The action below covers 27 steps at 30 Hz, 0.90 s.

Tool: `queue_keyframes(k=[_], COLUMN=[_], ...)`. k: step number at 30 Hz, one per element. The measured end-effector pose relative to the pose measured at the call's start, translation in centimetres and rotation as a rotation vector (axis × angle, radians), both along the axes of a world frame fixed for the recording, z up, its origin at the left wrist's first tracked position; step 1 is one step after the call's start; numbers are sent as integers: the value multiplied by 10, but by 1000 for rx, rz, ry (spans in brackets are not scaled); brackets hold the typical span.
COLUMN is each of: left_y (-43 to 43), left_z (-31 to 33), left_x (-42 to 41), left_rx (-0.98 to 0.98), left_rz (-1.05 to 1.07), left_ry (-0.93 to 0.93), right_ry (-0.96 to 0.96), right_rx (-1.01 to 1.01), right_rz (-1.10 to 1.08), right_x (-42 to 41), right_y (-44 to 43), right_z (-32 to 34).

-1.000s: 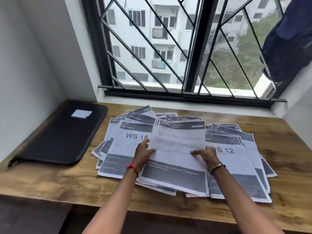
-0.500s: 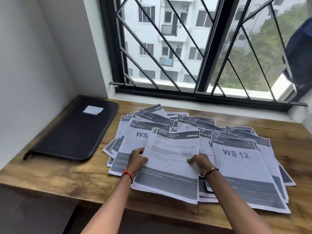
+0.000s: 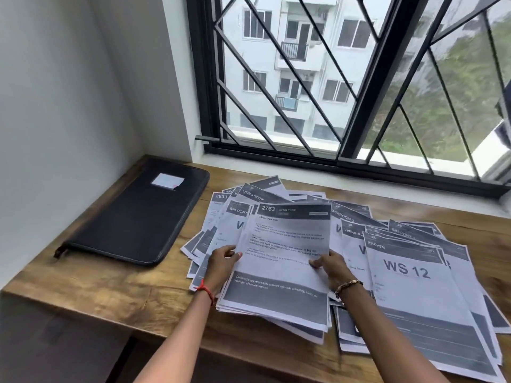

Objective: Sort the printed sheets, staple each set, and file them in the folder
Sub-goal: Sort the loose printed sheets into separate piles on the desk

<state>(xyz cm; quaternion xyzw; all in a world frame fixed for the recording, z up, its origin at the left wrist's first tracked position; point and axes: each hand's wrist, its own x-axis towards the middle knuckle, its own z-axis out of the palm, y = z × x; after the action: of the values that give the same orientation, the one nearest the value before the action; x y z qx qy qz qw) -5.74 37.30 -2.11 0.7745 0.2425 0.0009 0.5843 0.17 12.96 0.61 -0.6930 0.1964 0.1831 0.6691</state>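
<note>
Between the hands, a white printed-sheet stack (image 3: 279,252) runs lengthwise away; left hand (image 3: 221,265) and right hand (image 3: 333,268) each pinch a side edge, seemingly a thumb-over grip; black zipped folder (image 3: 138,217) lies leftward.

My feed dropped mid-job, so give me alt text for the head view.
The left hand and right hand grip the side edges of a stack of printed sheets, top page numbered 2763, over more loose sheets fanned across the wooden table. A closed black folder lies to their left; a barred window stands behind.
</note>
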Motion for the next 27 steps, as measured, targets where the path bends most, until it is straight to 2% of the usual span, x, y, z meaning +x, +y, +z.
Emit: queue_keyframes(k=[4, 6, 8, 11, 15, 21, 24, 26, 27], left_y=[1, 4, 5, -3, -31, -81, -96, -99, -98], left_z=[-2, -7, -11, -18, -20, -24, -20, -18, -18], left_x=[2, 5, 6, 4, 1, 18, 27, 30, 31], left_rx=[173, 368, 588, 711, 878, 902, 917, 892, 823], left_rz=[43, -55, -211, -375, -455, -575, -675, -645, -566], left_ry=[-35, 9, 157, 300, 310, 291, 346, 293, 213], right_ry=[0, 5, 5, 13, 12, 11, 28, 45, 52], right_rx=[1, 8, 25, 68, 107, 133, 149, 154, 148], right_rz=[-42, -68, -105, -173, -286, -376, -374, -374, -374], right_x=[9, 15, 22, 30, 39, 46, 50, 53, 54], right_y=[-11, -20, -31, -47, -67, -82, -87, -88, -88], right_z=[-2, -5, -9, -12, -14, -11, -14, -15, -15])
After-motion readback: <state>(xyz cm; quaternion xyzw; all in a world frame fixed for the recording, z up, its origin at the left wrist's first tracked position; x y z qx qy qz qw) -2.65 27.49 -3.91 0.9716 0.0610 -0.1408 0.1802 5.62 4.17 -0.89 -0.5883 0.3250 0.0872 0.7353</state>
